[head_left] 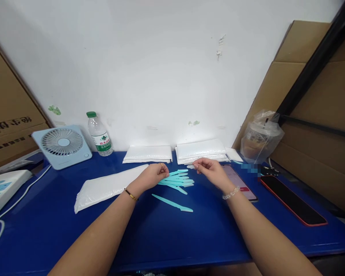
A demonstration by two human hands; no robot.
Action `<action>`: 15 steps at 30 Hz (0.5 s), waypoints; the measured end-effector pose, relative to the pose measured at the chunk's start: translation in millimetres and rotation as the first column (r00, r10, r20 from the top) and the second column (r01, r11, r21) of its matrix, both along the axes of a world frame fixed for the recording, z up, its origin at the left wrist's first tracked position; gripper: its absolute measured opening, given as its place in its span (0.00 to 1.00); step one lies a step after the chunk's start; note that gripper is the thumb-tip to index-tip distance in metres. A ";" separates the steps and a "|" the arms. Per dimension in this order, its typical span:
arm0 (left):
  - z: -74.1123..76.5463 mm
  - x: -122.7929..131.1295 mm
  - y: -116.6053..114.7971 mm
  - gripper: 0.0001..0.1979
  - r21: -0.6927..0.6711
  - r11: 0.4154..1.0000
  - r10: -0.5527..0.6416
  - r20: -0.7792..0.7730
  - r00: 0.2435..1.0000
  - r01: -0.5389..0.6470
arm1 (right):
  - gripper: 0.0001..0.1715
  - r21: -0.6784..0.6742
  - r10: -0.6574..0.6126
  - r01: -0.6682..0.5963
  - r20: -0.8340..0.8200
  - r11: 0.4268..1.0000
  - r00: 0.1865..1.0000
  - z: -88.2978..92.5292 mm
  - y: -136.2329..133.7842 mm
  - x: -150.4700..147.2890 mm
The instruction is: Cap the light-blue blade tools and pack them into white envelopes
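Note:
Several turquoise eyebrow razors (176,180) lie fanned in a pile on the blue table. My left hand (156,174) is closed at the left end of the pile, pinching the handle of the top razor (178,173). A single razor (172,203) lies apart, nearer the front edge. To the right of the pile, my right hand (208,170) has its thumb and fingers pinched together. By those fingertips is a small whitish, see-through piece (190,166); whether the fingers hold it is unclear.
White padded mailers (148,153) and another stack (201,149) lie by the wall. A long white packet (103,188) is left. A fan (63,145), bottle (100,134) and power strip (5,191) stand left; phones (293,199) and a bagged drink (260,138) are right.

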State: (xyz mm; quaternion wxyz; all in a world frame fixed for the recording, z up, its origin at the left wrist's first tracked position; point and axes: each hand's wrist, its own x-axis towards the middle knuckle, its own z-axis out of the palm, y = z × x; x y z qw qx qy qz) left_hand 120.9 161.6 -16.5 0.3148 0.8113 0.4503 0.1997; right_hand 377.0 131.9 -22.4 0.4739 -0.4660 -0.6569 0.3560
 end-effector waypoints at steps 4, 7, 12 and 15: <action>0.8 0.0 -1.0 0.11 -0.028 1.000 -0.012 0.021 1.000 0.012 | 0.16 -0.037 0.039 -0.039 0.013 0.999 0.999 0.1 -2.5 -3.6; 1.2 0.1 -1.1 0.11 -0.061 0.998 -0.020 0.043 0.999 0.023 | 0.17 -0.042 0.036 -0.037 -0.005 0.998 0.999 -0.7 -1.9 -5.0; 2.8 1.1 -0.8 0.12 -0.081 0.997 -0.003 0.087 0.996 0.010 | 0.17 -0.016 0.001 -0.001 -0.047 1.000 0.999 -3.1 -1.6 -7.8; 2.0 3.1 -1.8 0.13 -0.080 0.997 -0.014 0.090 0.996 0.021 | 0.18 -0.049 0.063 -0.065 -0.049 0.997 0.997 -6.2 -2.8 -11.5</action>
